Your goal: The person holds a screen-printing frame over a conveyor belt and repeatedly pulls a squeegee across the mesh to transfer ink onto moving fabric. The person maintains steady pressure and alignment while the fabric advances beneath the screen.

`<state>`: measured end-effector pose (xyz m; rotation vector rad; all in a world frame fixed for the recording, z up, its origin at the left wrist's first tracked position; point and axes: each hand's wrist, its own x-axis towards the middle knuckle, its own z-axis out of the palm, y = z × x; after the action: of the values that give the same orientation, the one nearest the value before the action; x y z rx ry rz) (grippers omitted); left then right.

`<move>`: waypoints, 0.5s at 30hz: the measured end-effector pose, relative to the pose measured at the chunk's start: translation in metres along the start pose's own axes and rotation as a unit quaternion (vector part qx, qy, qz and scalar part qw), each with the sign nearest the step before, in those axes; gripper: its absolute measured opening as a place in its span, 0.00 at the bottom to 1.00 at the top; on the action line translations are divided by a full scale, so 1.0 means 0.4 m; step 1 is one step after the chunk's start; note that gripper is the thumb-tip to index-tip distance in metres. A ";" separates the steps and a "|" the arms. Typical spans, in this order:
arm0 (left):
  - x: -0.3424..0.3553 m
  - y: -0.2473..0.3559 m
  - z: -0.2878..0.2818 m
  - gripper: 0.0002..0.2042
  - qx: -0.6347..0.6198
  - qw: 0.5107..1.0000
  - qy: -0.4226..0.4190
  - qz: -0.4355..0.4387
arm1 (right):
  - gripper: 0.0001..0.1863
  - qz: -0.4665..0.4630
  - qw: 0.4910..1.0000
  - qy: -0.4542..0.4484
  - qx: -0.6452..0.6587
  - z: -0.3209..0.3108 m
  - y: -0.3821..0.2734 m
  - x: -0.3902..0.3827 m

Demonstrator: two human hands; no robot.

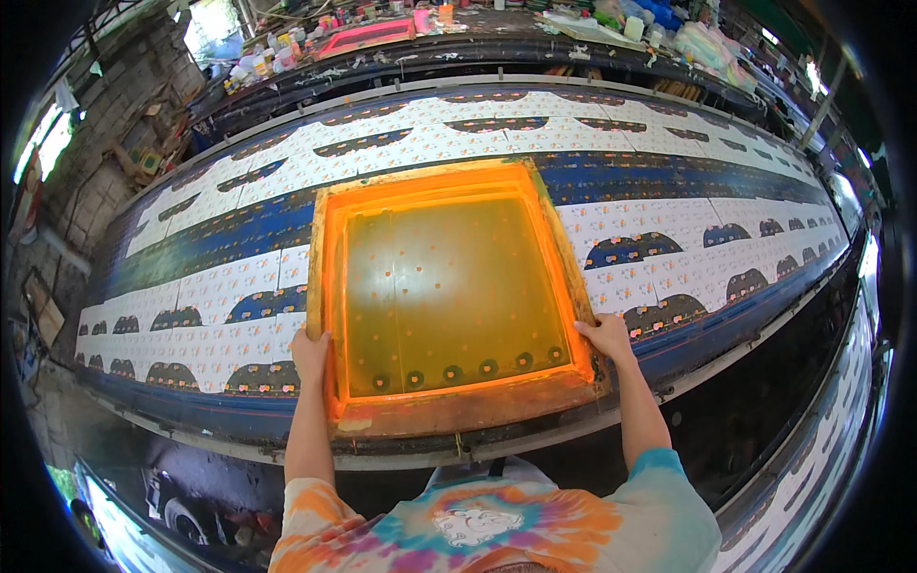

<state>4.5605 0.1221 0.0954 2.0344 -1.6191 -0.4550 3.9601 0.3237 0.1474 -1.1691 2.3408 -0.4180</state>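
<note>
Before you and to both sides runs a long surface (693, 355), dark blue along its near margin. Rows of white panels (611, 286) lie on it, bearing small prints and dark half-moon patches (632, 250). Over the near rows, straight in front of you, is the wooden frame (478, 409); its near rail reaches the surface's edge. Flat or slightly raised: cannot tell.

Risks, as judged: uneven effort between your two sides could twist the frame out of line with the printed pattern; sliding instead of lifting could smear any wet colour beneath, though wetness is not discernible; a loose hold could let the near rail slip off the edge.

Appearance: squarish, worn and stained wood, bright orange coating its inner walls. Its mesh (449, 306) is translucent olive-yellow, with pale glare in the upper part. Your left grip (310, 355) is closed on the left rail, your right grip (607, 336) on the right rail, both toward the near corners. Smallest: a row of dark rings (454, 372) with orange centres along the mesh's near edge, and scattered orange spots (437, 286) farther in.
</note>
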 end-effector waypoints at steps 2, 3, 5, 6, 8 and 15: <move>-0.005 -0.003 -0.003 0.23 0.005 1.000 0.000 -0.003 | 0.33 -0.002 1.000 0.009 -0.003 0.011 0.014 0.003; -0.006 -0.004 0.000 0.23 0.012 1.000 0.005 0.005 | 0.31 -0.016 0.999 0.031 -0.008 0.032 0.041 0.013; -0.005 -0.007 0.009 0.23 0.023 1.000 0.015 0.014 | 0.30 -0.044 0.997 0.064 -0.019 0.034 0.049 0.019; 0.000 -0.009 0.009 0.23 0.029 0.999 0.019 0.019 | 0.30 -0.056 0.995 0.077 -0.024 0.039 0.052 0.023; 0.019 -0.015 0.015 0.22 0.039 0.999 0.018 0.023 | 0.29 -0.050 0.997 0.057 -0.017 0.022 0.034 0.030; 0.042 0.073 -0.062 0.19 0.052 0.997 0.024 0.046 | 0.30 -0.067 0.992 0.097 -0.049 0.016 0.045 0.039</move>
<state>4.5543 0.1049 0.1331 2.0187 -1.7313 -0.2920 3.9436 0.3215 0.1292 -1.3938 2.4806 -0.4871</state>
